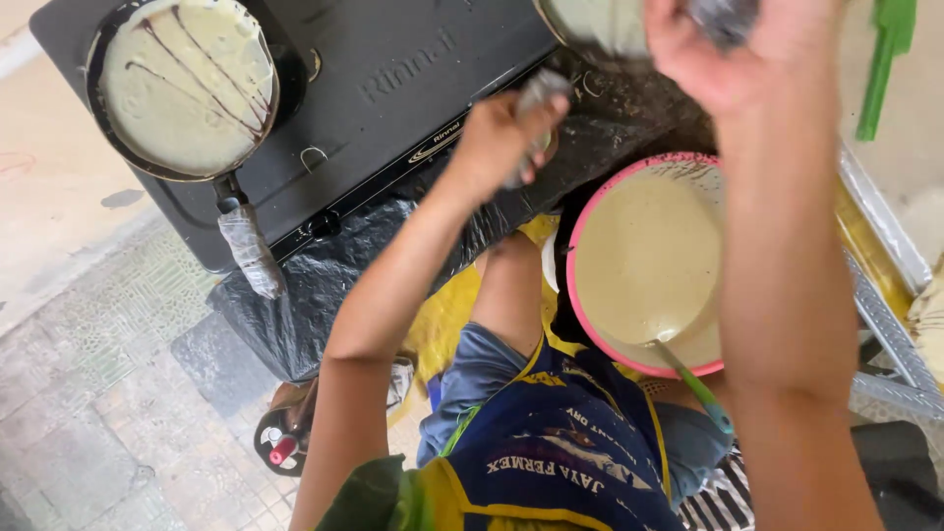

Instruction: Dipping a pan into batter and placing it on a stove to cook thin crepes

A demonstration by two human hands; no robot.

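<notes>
My left hand is closed around the grey wrapped handle of a pan at the top edge, which holds pale batter. My right hand is above that pan's right side, gripping a blurred grey object; I cannot tell what it is. Below my right forearm sits a pink-rimmed bowl full of pale batter, with a green-handled ladle resting in it. Both pans stand on a black two-burner stove.
A second black pan on the left burner holds a pale crepe streaked with dark sauce, its wrapped handle pointing toward me. Black plastic sheeting hangs under the stove. A metal tray edge and a green utensil are at the right. Tiled floor lies below left.
</notes>
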